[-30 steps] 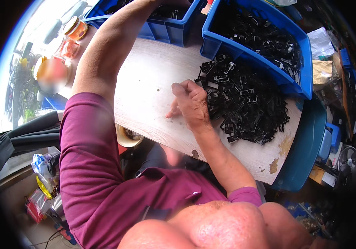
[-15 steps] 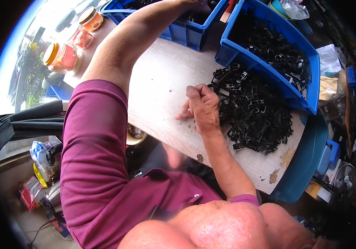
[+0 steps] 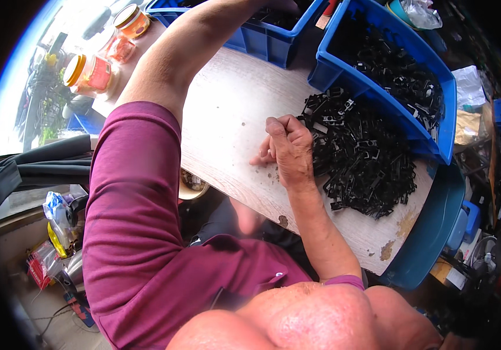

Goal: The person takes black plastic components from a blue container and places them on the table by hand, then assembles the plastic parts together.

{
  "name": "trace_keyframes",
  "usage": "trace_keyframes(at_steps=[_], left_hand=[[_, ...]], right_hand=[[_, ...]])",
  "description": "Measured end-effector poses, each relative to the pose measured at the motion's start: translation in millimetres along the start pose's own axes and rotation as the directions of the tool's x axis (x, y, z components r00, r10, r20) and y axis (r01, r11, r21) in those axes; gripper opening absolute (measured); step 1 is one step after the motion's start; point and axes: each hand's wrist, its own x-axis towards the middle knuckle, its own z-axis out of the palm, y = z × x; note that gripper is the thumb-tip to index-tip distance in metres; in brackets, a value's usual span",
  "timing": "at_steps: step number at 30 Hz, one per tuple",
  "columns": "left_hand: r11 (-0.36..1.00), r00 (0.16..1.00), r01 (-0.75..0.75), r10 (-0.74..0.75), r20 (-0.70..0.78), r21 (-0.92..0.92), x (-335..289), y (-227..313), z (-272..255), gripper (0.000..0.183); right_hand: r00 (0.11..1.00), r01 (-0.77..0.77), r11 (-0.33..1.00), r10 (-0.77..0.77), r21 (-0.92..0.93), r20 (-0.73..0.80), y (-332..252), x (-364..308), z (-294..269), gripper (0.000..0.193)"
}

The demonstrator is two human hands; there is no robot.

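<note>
The blue bin (image 3: pixel 327 73) at two o'clock held black parts (image 3: pixel 393 64); a heap (image 3: pixel 367 166) still lay loose at three — right hand (image 3: pixel 290 150) curled beside it (contents unclear, as in the left hand (image 3: pixel 287 4)).

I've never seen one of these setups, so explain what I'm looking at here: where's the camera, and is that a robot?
There's no robot, just a person's two bare hands. The view comes from a wide fisheye camera worn on their head, looking down, so straight edges bend near the rim.

On the pale table lies a heap of small black parts. Behind it stands a blue bin with similar parts inside; another blue bin sits farther left.

The right hand is beside the heap, fingers curled. Nothing shows in it, though something small could be hidden. The left arm stretches toward the other bin, and the left hand is mostly cut off, so I can't tell what it holds.
</note>
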Motion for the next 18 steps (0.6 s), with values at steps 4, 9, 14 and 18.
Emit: trace_keyframes(at_steps=[4, 9, 14, 18], left_hand=[[0.999, 0.999, -0.016, 0.018, 0.05, -0.037, 2, 11, -4, 0.067], [0.997, 0.999, 0.018, -0.021, 0.043, 0.07, 31, -33, 25, 0.061], [0.992, 0.994, 0.056, -0.045, 0.104, -0.109, 24, 5, 18, 0.055], [0.995, 0.997, 0.049, -0.054, -0.05, -0.086, 12, -13, 12, 0.052]], right_hand=[[1.0, -0.01, 1.0, 0.01, 0.019, -0.014, -2, 0, -6, 0.025], [0.999, -0.039, 0.999, 0.039, 0.021, 0.012, -1, -1, 3, 0.025], [1.0, -0.002, 1.0, 0.003, 0.022, -0.014, -1, 2, -10, 0.025], [1.0, -0.007, 0.999, 0.006, 0.033, 0.026, 1, 2, -1, 0.026]])
